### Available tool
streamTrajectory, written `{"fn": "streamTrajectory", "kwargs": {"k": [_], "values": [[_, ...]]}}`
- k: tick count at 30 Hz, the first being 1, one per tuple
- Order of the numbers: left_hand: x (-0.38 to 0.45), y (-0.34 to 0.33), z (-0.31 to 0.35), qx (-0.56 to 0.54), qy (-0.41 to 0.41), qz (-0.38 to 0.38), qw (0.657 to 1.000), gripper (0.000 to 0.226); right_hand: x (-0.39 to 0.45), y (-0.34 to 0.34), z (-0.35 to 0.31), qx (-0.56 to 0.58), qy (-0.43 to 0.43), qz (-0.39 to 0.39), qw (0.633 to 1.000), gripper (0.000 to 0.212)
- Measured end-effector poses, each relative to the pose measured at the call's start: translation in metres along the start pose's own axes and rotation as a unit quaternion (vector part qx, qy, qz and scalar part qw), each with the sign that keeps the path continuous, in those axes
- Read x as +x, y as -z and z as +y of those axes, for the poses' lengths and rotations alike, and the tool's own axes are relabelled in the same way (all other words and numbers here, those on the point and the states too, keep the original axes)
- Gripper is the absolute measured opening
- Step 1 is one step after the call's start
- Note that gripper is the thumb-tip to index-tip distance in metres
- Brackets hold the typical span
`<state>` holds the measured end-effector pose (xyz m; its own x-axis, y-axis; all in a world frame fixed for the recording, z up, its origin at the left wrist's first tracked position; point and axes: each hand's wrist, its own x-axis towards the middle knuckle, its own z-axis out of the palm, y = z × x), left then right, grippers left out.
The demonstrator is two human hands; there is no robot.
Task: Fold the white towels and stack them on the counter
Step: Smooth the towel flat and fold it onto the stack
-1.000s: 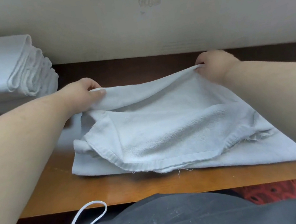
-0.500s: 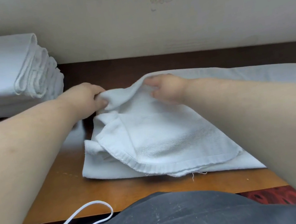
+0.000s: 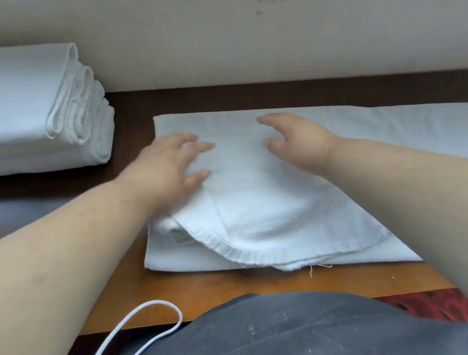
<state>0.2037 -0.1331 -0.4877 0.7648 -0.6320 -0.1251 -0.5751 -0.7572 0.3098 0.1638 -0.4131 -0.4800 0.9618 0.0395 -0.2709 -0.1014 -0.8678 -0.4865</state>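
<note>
Towel (image 3: 267, 202) lengthwise left-right, counter (image 3: 201, 294)

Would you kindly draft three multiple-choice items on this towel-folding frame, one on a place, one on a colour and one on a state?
1. Where does the stack of folded towels sit, as the camera sees it?
A. At the far left, against the wall
B. At the near right corner
C. Under the person's hands

2. What colour is the towel being folded?
A. Blue
B. White
C. Striped red

3. How are the two hands placed?
A. Both pinch a raised edge in the air
B. One holds the cord
C. Both lie open on the towel

Answers: 1 A, the stack rests at the far left of the counter by the wall. 2 B, the cloth is plain white. 3 C, the left hand and right hand are spread with fingers open on the top layer, gripping nothing.
</note>
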Motion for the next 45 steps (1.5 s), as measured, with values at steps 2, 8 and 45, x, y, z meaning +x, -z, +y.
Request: {"fn": "streamTrajectory", "kwargs": {"k": [2,8,45], "values": [[-0.015,-0.013,0.017,0.049,-0.050,-0.063,0.996,0.066,-0.038,0.007,0.032,-0.056,-0.014,0.015,0.998,0.054],[-0.024,-0.015,0.030,0.131,0.208,-0.122,0.961,0.056,-0.138,0.024,0.125,-0.126,-0.202,0.084,0.968,0.059],[-0.036,0.017,0.064,0.033,0.171,0.074,0.982,0.024,-0.172,0.047,0.163,0.074,-0.469,0.076,0.877,0.050]]}}
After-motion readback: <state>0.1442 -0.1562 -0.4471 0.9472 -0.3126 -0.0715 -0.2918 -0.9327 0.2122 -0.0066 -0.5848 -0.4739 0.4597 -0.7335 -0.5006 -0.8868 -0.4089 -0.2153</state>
